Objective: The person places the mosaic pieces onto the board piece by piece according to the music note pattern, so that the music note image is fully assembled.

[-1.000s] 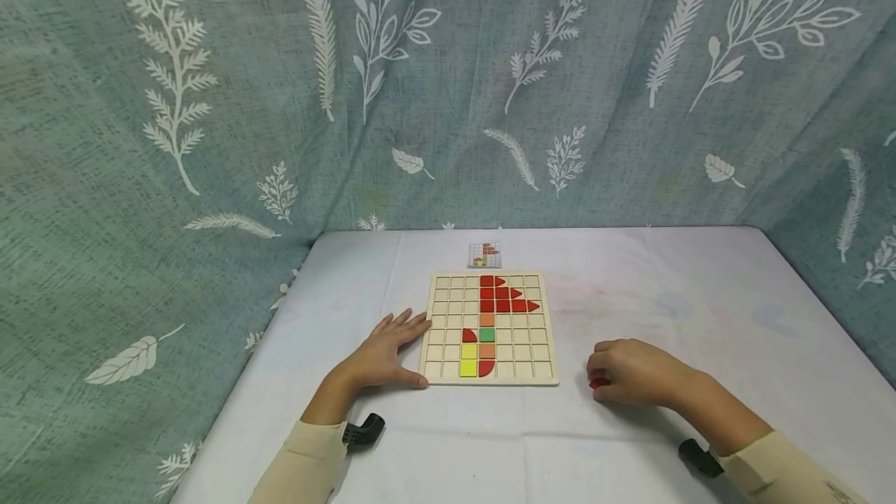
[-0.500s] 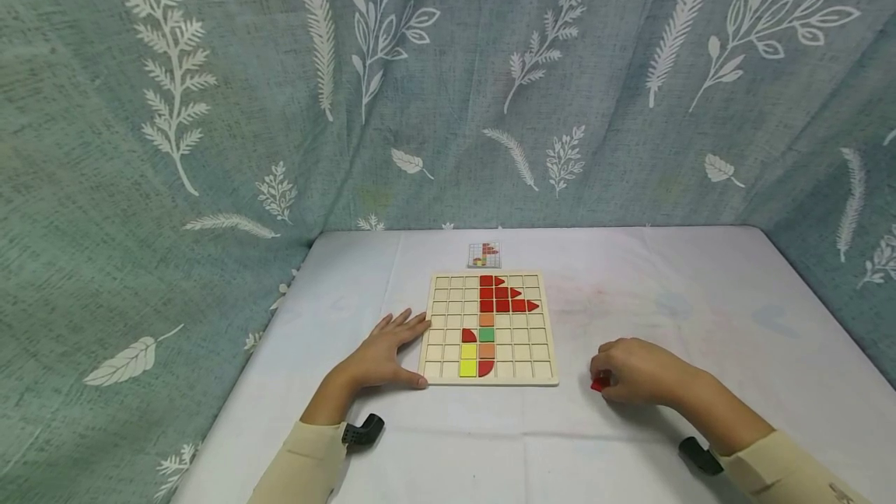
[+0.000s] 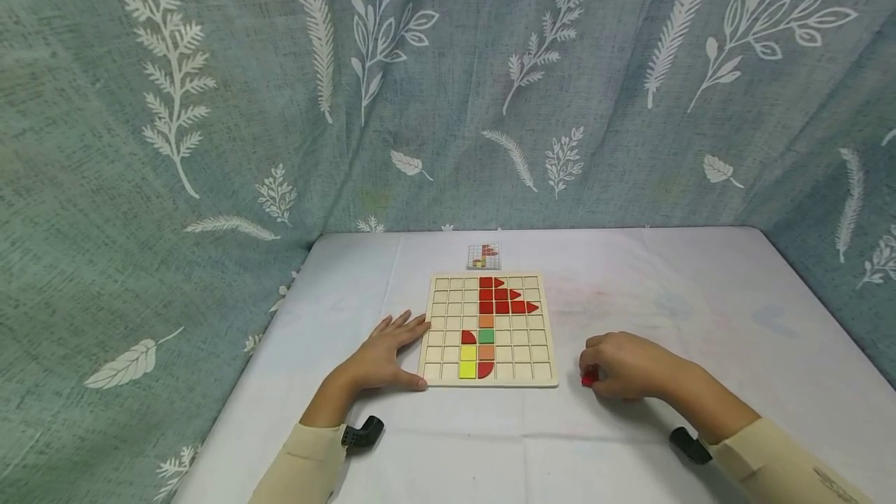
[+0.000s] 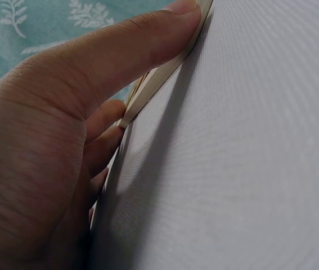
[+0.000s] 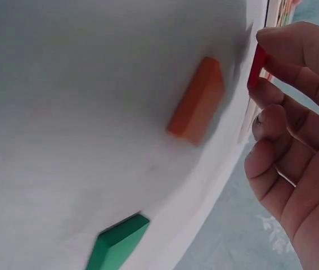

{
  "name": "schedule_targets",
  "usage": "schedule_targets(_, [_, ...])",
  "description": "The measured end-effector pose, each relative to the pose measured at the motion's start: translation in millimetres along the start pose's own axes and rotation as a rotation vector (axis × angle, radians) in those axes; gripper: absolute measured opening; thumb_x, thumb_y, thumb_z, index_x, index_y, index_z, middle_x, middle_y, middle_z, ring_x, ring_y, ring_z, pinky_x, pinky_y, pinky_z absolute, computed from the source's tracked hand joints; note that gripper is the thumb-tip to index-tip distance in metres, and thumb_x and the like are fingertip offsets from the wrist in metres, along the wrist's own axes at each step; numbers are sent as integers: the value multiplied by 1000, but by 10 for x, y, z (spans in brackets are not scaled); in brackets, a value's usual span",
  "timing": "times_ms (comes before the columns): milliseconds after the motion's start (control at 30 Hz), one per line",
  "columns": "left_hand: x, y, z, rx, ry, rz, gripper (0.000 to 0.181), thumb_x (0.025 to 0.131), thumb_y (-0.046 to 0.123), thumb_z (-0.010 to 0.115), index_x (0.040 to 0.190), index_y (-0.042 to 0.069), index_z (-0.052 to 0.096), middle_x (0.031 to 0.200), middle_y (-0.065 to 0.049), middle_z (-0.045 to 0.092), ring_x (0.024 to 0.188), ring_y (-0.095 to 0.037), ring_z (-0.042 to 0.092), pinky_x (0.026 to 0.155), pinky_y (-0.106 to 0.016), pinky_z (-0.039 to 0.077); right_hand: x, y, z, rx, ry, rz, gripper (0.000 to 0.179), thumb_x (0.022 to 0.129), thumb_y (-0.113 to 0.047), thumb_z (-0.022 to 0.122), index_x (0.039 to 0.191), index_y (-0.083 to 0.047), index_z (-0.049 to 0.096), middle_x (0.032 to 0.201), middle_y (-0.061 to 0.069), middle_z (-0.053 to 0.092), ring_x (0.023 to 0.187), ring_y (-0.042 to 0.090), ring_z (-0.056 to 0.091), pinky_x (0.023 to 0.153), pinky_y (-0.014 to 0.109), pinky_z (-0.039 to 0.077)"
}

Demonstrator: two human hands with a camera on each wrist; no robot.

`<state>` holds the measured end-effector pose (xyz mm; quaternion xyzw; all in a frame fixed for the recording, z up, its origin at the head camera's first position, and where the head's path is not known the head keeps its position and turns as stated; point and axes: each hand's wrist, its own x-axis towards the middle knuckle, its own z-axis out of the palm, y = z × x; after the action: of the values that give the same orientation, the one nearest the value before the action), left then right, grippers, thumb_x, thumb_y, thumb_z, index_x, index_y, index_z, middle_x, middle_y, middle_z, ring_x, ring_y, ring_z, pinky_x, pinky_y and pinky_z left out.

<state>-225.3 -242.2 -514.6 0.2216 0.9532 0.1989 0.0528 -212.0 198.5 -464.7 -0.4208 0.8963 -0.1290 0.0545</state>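
My right hand (image 3: pixel 626 364) pinches a small red tile (image 5: pixel 256 66) between thumb and fingers, low over the white tablecloth to the right of a wooden grid board. My left hand (image 3: pixel 381 352) lies with fingers spread along the left edge of that board (image 3: pixel 523 350); its thumb and fingertips touch the rim. On the grid, red tiles (image 3: pixel 502 307) form stepped rows at the top. Orange, green, yellow and more red pieces sit below them. In the right wrist view, an orange block (image 5: pixel 198 101) and a green block (image 5: pixel 118 239) lie on the cloth near the right hand.
A small printed pattern card (image 3: pixel 484 257) lies just behind the board. White cloth (image 3: pixel 651 278) covers the table. A grey-green leaf-patterned curtain (image 3: pixel 448 84) hangs along the back and left side.
My right hand has shifted slightly left and toward the board with the red tile, which now shows more between the fingers. The left hand keeps its place.
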Motion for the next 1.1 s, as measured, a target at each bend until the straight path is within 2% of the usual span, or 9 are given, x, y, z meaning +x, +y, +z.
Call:
schedule_targets(200, [-9,-19,22,-12,14,1,113,56,71,78,150,21,40,157,8,28,147,-19,10,118,-44,2,169,-9,-42,-3,-21,-5,14,76,-13,75,86,-22,72,78,-17,53,67,1,49,64,23,49])
schedule_targets(533, [-22,-25,1,-14,19,34,112,58,70,78,150,19,40,156,5,30,147,-23,13,118,-47,3,490,-37,-89,-3,60,-84,14,77,-14,77,89,-18,73,84,-14,58,71,5,52,67,24,50])
schedule_targets(700, [-40,-56,24,14,4,14,113,57,74,76,151,22,38,157,9,27,147,-19,10,118,-44,2,637,-82,-61,-7,67,-105,14,78,-18,79,90,-18,74,87,-14,59,74,6,55,69,25,52])
schedule_targets(933, [-41,-75,31,8,18,37,112,58,73,76,151,21,39,157,7,29,147,-20,12,118,-45,3,840,-156,-38,3,60,-88,15,79,-23,80,93,-18,74,92,-13,62,85,9,60,79,29,53])
schedule_targets(1100, [-24,-70,26,16,3,20,114,58,76,74,152,24,37,157,10,26,147,-17,9,118,-43,1,980,-214,-53,10,49,-85,18,79,-21,79,95,-17,75,93,-12,63,81,9,58,77,29,53])
